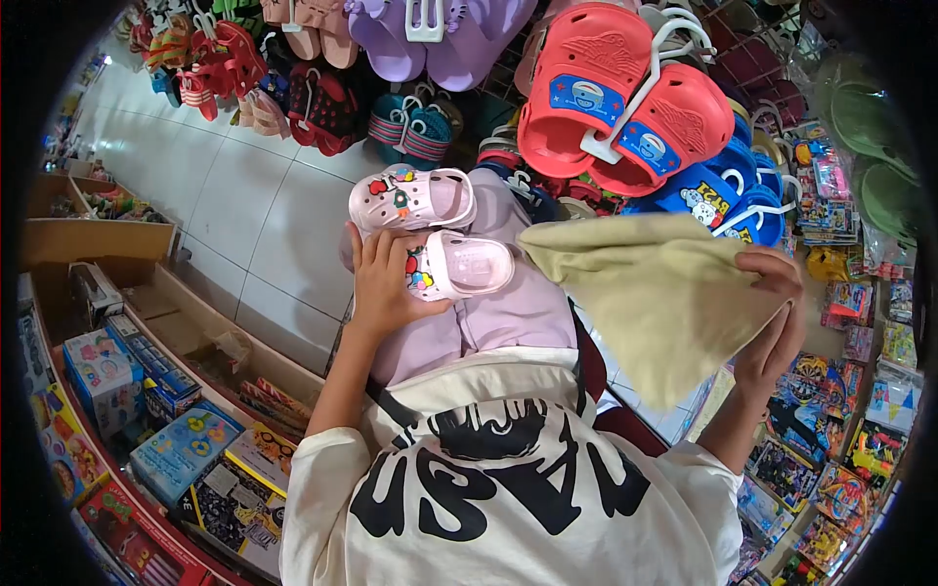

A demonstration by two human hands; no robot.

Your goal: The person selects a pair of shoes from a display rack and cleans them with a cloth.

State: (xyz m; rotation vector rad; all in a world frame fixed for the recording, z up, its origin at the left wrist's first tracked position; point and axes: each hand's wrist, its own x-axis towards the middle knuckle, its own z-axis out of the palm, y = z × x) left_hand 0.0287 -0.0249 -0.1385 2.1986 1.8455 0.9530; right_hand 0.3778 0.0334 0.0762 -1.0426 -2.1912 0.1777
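Two pale pink clogs with colourful charms lie on the person's lap. My left hand (386, 283) is wrapped round the nearer clog (474, 266), its fingers over the toe end. The other clog (410, 198) rests just beyond it, on the lilac trousers (518, 317). On the right, my right hand (772, 313) grips the edge of a yellow-green cloth (655, 293), which hangs spread out to the right of the clogs. The cloth's lower part is slightly blurred.
Red clogs (625, 98) on a white hanger, purple shoes (430, 39) and blue slippers (718, 200) hang ahead. Boxed toys (186, 444) fill a curved shelf at left. Small packaged toys (821, 410) line the right side. White floor tiles (244, 195) show at upper left.
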